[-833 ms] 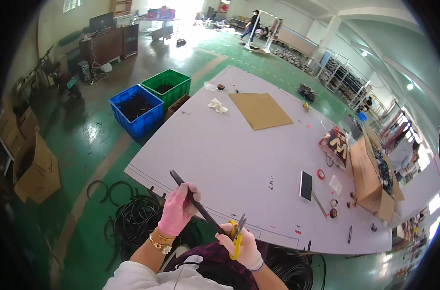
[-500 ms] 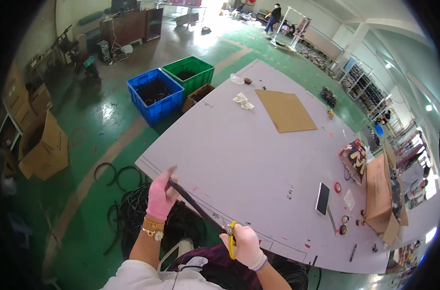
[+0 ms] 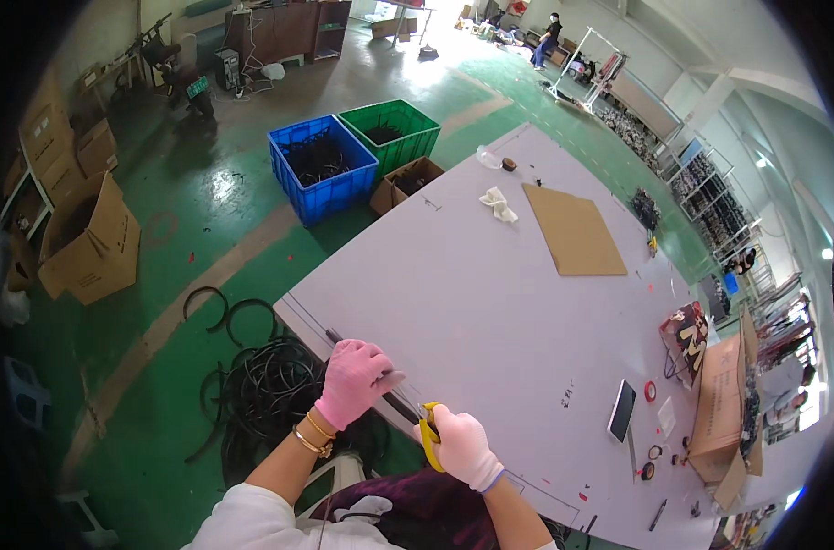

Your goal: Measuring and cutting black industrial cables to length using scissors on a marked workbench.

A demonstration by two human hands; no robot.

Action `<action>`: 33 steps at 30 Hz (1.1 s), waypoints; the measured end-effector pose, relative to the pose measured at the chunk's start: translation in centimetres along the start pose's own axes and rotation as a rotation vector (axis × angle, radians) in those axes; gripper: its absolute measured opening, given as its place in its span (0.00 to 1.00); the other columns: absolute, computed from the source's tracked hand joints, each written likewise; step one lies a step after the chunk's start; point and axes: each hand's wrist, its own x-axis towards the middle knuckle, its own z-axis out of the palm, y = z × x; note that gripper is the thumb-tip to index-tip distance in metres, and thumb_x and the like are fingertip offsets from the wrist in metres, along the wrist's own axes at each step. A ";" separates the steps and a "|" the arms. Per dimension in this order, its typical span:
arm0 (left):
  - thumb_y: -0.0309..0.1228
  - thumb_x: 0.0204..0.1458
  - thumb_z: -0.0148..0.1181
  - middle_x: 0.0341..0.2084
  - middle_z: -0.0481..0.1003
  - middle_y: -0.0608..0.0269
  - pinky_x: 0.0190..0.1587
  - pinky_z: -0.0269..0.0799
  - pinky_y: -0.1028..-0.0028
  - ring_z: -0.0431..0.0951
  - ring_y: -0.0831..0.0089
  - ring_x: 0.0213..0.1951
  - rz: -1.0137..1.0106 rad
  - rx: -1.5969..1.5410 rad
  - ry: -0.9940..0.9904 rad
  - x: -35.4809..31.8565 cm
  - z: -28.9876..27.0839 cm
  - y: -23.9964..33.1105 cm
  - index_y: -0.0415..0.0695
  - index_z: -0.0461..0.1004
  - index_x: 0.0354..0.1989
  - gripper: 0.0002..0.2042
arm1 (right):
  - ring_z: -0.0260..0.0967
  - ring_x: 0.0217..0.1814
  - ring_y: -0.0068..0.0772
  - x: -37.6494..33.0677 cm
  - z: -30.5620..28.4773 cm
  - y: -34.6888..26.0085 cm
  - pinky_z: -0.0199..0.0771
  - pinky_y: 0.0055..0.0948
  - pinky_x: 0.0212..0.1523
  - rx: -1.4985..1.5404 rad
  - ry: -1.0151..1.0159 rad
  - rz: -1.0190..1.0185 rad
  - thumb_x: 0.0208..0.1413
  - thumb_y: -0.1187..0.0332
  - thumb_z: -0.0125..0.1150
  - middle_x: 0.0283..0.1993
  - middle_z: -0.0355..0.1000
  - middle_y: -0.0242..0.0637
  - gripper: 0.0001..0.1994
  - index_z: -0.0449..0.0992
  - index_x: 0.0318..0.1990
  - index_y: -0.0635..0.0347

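A long black strip [image 3: 400, 406] lies along the near left edge of the pale table [image 3: 454, 302]. My left hand [image 3: 355, 376], in a pink glove, is closed round it, and a short end sticks out beyond the fingers. In my right hand [image 3: 466, 447], in a paler glove, is a pair of yellow-handled scissors [image 3: 429, 434]. Their blades are beside the strip, a little right of my left hand; whether they touch it I cannot tell.
Coiled black strips [image 3: 275, 394] lie on the floor at left. Beyond the table stand a blue crate [image 3: 334, 194] and a green crate [image 3: 408, 142]. A cardboard sheet [image 3: 577, 234], phone [image 3: 622, 410], tape roll [image 3: 650, 391] and open carton [image 3: 718, 394] are on the table.
My left hand has slid right along the strip, closer to the scissors, and its fingers now cover the strip. The scissors stay in my right hand. The view has shifted slightly.
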 end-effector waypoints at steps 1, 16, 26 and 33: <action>0.39 0.49 0.70 0.28 0.75 0.66 0.46 0.68 0.62 0.75 0.63 0.38 0.003 0.001 0.007 0.3 -0.1 -0.5 0.49 0.76 0.25 0.11 | 0.71 0.22 0.53 0.6 -0.2 -0.3 0.70 0.45 0.26 0.005 -0.019 0.019 0.58 0.61 0.67 0.19 0.69 0.45 0.15 0.69 0.34 0.61; 0.41 0.43 0.72 0.18 0.69 0.63 0.38 0.67 0.64 0.72 0.62 0.28 0.047 0.109 -0.003 1.3 -0.5 -4.2 0.47 0.69 0.15 0.18 | 0.69 0.22 0.50 3.7 1.4 -0.8 0.69 0.43 0.28 -0.065 0.012 -0.124 0.51 0.66 0.70 0.23 0.71 0.41 0.12 0.70 0.30 0.57; 0.42 0.49 0.66 0.19 0.71 0.65 0.40 0.68 0.64 0.74 0.64 0.30 -0.088 0.200 0.056 1.6 0.6 -4.2 0.48 0.74 0.15 0.16 | 0.68 0.21 0.49 4.6 1.7 -0.5 0.66 0.40 0.26 -0.059 0.018 -0.110 0.47 0.67 0.75 0.20 0.70 0.39 0.14 0.73 0.33 0.60; 0.43 0.51 0.62 0.19 0.73 0.65 0.42 0.67 0.63 0.74 0.63 0.31 -0.159 0.271 0.022 2.1 -0.6 -6.1 0.48 0.75 0.14 0.17 | 0.68 0.22 0.53 6.8 2.3 -1.9 0.66 0.43 0.25 -0.037 -0.034 -0.104 0.51 0.67 0.73 0.20 0.69 0.44 0.14 0.71 0.34 0.63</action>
